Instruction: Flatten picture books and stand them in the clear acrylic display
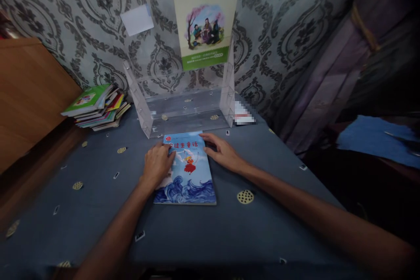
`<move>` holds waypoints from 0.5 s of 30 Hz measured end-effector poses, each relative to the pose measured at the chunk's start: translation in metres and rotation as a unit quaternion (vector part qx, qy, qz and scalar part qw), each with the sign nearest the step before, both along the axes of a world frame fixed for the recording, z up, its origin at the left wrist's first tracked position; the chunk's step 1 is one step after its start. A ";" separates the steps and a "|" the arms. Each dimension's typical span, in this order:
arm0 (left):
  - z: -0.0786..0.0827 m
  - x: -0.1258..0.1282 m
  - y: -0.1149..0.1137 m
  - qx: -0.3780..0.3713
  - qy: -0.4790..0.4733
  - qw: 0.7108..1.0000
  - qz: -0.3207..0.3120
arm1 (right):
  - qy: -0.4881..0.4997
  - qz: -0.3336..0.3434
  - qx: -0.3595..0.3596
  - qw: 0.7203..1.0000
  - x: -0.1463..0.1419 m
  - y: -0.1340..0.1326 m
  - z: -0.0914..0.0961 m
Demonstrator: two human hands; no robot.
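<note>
A blue children's book (pixel 187 183) lies flat on the table, its cover showing a figure in red above dark blue waves and red Chinese lettering. My left hand (pixel 157 162) is bent round the book's left edge, with the thumb resting on the cover. At the upper right edge is my right hand (pixel 223 151), its fingers stretched out and the thumb apart, the tips touching the book. Just behind the book stands a clear acrylic rack (pixel 188 107). A tall green-and-cream book (pixel 206 22) is upright at the rack's right side.
A stack of books (pixel 98 107) sits at the left beside a wooden cabinet (pixel 29 92). Right of the rack lies a blurred-out white item (pixel 243 113). A blue patterned cloth (pixel 98 205) covers the table. A curtain (pixel 337 70) and blue fabric (pixel 377 138) are at right.
</note>
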State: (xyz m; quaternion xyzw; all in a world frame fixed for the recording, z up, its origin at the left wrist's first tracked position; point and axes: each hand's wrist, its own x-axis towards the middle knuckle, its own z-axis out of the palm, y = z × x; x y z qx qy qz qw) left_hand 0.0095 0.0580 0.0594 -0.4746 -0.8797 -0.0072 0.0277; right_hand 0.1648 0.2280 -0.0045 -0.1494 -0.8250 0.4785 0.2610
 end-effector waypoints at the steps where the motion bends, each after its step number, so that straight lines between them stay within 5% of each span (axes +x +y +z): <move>1: -0.001 0.000 0.000 0.007 -0.003 1.000 -0.001 | 0.003 0.000 0.003 1.000 -0.003 0.004 -0.002; 10: -0.001 0.003 0.001 -0.017 0.019 0.999 -0.023 | 0.001 -0.007 -0.015 1.000 -0.013 0.024 -0.011; 15: -0.003 0.014 -0.002 -0.037 0.060 0.995 -0.064 | -0.003 -0.027 0.049 0.998 -0.009 0.015 -0.013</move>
